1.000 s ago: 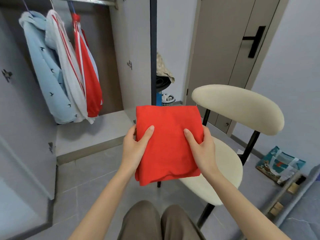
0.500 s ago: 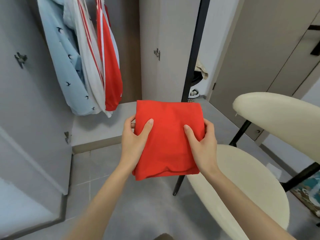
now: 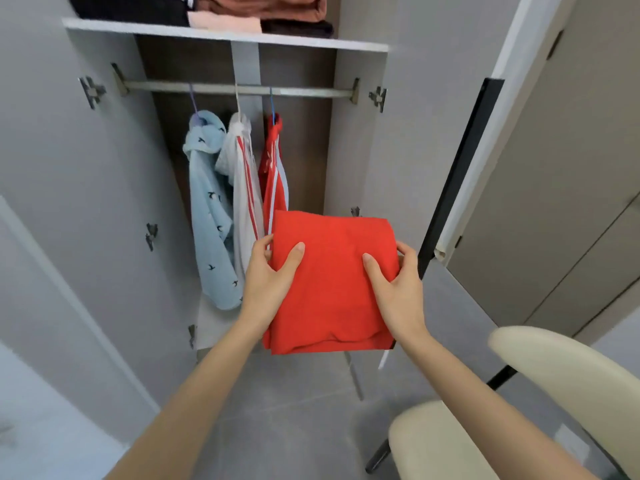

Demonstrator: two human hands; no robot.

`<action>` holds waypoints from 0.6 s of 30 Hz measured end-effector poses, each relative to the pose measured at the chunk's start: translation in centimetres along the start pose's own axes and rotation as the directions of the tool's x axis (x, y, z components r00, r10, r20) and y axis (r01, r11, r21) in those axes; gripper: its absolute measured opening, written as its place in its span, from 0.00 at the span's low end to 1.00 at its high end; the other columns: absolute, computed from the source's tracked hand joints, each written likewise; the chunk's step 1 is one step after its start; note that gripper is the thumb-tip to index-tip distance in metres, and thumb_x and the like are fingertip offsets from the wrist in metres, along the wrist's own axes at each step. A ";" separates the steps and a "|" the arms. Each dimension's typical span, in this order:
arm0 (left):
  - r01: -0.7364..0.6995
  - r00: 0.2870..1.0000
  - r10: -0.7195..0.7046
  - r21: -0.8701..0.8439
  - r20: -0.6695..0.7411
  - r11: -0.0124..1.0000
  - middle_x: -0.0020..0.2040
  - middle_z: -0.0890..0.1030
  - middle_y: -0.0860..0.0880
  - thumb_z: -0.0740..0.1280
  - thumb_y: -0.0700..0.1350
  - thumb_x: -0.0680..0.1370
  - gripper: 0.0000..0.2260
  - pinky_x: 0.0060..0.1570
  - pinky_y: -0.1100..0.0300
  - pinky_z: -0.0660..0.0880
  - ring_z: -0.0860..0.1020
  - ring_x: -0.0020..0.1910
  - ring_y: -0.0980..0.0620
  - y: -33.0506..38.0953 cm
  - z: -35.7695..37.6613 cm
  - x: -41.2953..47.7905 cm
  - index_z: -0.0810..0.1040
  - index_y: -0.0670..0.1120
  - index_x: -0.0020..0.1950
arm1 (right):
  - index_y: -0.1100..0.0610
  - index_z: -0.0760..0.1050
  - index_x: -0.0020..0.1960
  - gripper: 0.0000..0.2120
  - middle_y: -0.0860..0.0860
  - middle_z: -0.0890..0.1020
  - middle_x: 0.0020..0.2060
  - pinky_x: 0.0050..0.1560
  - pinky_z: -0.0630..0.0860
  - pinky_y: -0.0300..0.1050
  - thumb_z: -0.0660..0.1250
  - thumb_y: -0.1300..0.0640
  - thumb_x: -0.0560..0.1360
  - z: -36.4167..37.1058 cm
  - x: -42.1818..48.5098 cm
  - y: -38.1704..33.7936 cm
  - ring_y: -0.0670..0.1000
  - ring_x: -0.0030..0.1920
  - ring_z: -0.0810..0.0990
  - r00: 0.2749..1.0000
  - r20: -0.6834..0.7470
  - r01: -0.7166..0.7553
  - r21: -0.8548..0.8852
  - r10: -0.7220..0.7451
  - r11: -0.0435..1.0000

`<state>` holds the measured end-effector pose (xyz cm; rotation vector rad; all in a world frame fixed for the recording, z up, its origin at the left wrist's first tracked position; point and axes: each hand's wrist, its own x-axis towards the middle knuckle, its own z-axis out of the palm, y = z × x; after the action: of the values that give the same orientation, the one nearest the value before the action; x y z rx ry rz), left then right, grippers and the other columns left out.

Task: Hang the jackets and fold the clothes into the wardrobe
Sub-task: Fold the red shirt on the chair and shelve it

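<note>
An open wardrobe (image 3: 353, 150) is faced at twelve o'clock, with three jackets (image 3: 242, 202) hung on its rail (image 3: 304, 92). Before it, a folded red garment (image 3: 332, 282) is gripped by the left hand (image 3: 268, 278) at nine o'clock and the right hand (image 3: 398, 289) at three.

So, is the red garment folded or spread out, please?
Folded: the red garment is a compact rectangle, layers stacked at its lower edge.

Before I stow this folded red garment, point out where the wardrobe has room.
Free: the rail stretch between the red jacket and the right wall; the wardrobe floor below the blue jacket. Crowded: the top shelf, piled with folded clothes.
</note>
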<state>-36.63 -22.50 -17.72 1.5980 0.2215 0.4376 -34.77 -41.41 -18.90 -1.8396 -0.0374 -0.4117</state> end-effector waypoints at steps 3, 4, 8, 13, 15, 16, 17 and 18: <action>-0.052 0.999 0.052 0.012 -0.013 0.999 0.54 0.77 0.59 0.69 0.57 0.75 0.24 0.53 0.61 0.77 0.78 0.53 0.61 5.7 -1.7 3.1 0.69 0.51 0.68 | 0.46 0.65 0.66 0.23 0.35 0.76 0.50 0.45 0.70 0.28 0.68 0.42 0.75 0.9 3.4 -5.9 0.32 0.48 0.77 0.998 0.033 0.049 0.040 -0.050 0.998; -0.076 0.997 0.076 0.021 -0.012 0.997 0.54 0.76 0.60 0.69 0.57 0.75 0.23 0.51 0.64 0.76 0.78 0.52 0.62 7.4 -2.2 3.9 0.69 0.52 0.67 | 0.45 0.65 0.65 0.23 0.35 0.76 0.50 0.45 0.70 0.28 0.68 0.42 0.75 1.2 4.3 -7.7 0.33 0.49 0.77 0.996 0.040 0.072 0.045 -0.074 0.996; -0.163 0.986 0.164 0.070 -0.010 0.984 0.55 0.76 0.58 0.67 0.58 0.76 0.22 0.43 0.69 0.73 0.76 0.51 0.63 12.7 -4.1 7.7 0.69 0.53 0.66 | 0.44 0.65 0.64 0.22 0.36 0.76 0.50 0.45 0.71 0.29 0.68 0.42 0.74 2.4 8.4 -13.1 0.34 0.49 0.76 0.984 0.061 0.159 0.090 -0.165 0.983; -0.253 0.967 0.254 0.090 0.007 0.963 0.55 0.77 0.57 0.69 0.59 0.74 0.22 0.42 0.70 0.76 0.79 0.50 0.61 17.8 -5.7 12.8 0.71 0.52 0.65 | 0.44 0.66 0.63 0.22 0.37 0.77 0.50 0.46 0.70 0.28 0.69 0.42 0.73 4.1 14.0 -18.1 0.32 0.48 0.76 0.960 0.034 0.270 0.125 -0.277 0.955; -0.282 0.959 0.283 0.095 0.009 0.955 0.55 0.78 0.56 0.69 0.59 0.74 0.23 0.43 0.68 0.77 0.79 0.50 0.61 19.5 -6.2 15.2 0.71 0.52 0.65 | 0.44 0.66 0.63 0.22 0.36 0.76 0.49 0.41 0.69 0.23 0.70 0.42 0.73 5.1 16.4 -19.9 0.28 0.45 0.75 0.949 0.030 0.308 0.135 -0.314 0.942; -0.293 0.955 0.295 0.108 -0.002 0.950 0.56 0.78 0.55 0.69 0.60 0.73 0.24 0.47 0.65 0.77 0.79 0.51 0.60 20.4 -6.4 16.5 0.71 0.52 0.65 | 0.44 0.66 0.62 0.22 0.35 0.75 0.48 0.40 0.69 0.21 0.70 0.42 0.74 5.6 17.7 -20.8 0.26 0.44 0.74 0.944 0.032 0.322 0.146 -0.330 0.935; -0.307 0.950 0.311 0.128 -0.013 0.943 0.56 0.78 0.55 0.69 0.60 0.73 0.25 0.49 0.63 0.77 0.79 0.52 0.59 21.1 -6.6 17.9 0.72 0.51 0.66 | 0.44 0.65 0.62 0.21 0.35 0.75 0.48 0.39 0.68 0.20 0.70 0.42 0.74 6.3 19.0 -21.5 0.25 0.43 0.74 0.938 0.035 0.336 0.158 -0.345 0.928; -0.323 0.944 0.329 0.140 -0.022 0.936 0.56 0.78 0.55 0.69 0.60 0.73 0.25 0.48 0.64 0.76 0.79 0.52 0.59 21.9 -6.8 19.3 0.72 0.51 0.66 | 0.44 0.65 0.61 0.21 0.35 0.75 0.48 0.38 0.67 0.19 0.70 0.43 0.74 7.0 20.3 -22.3 0.24 0.43 0.73 0.931 0.036 0.351 0.174 -0.362 0.920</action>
<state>-24.59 -10.40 6.86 1.7665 0.0171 0.7287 -19.12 -31.68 5.99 -1.6810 -0.4480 -0.5824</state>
